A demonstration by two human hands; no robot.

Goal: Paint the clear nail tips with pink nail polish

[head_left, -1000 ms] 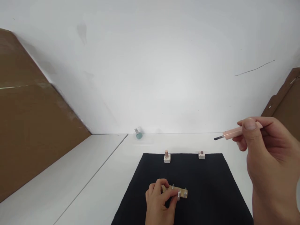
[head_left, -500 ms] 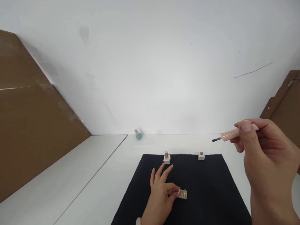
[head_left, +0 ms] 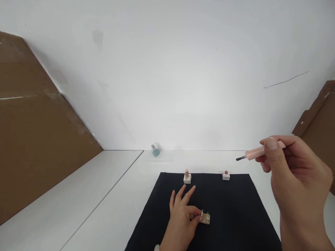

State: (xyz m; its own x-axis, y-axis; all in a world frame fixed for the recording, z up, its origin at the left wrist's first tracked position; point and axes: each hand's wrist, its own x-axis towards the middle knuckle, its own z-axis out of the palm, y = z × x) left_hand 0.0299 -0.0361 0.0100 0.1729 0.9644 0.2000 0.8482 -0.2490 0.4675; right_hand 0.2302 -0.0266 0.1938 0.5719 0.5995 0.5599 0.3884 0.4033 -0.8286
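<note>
My right hand (head_left: 295,170) is raised on the right, its thumb and fingers closed round the pink cap of a nail polish brush (head_left: 258,152). The dark bristles point left, in the air and touching nothing. Low on the black mat, my left hand (head_left: 181,218) pinches a small tan block (head_left: 206,219) with shiny, clear or silvery pieces on it. Its other fingers are spread over the mat. An uncapped white polish bottle (head_left: 225,176) stands at the mat's back right. Near my left fingertips is a white bottle with a pink cap (head_left: 187,179).
The black mat (head_left: 230,202) lies on a white table (head_left: 117,202) with a seam on the left. A teal polish bottle (head_left: 156,152) leans near the white wall (head_left: 183,87). Brown boards (head_left: 39,139) flank both sides.
The view has shifted very slightly. My right hand with the brush has come down a little, and my left hand keeps its pinch on the tan block.
</note>
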